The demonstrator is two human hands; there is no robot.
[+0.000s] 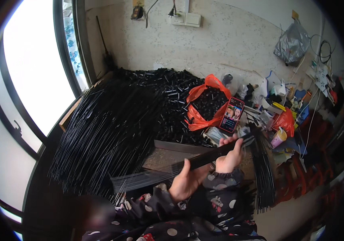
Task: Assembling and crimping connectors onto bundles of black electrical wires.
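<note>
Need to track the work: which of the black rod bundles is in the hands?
The slanted bundle, gripped by left hand and right hand; the big heap and the smaller bunch lie untouched.

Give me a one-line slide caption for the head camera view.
Both hands, left hand and right hand, grip a bundle of thin black rods beside a heap of black rods.
</note>
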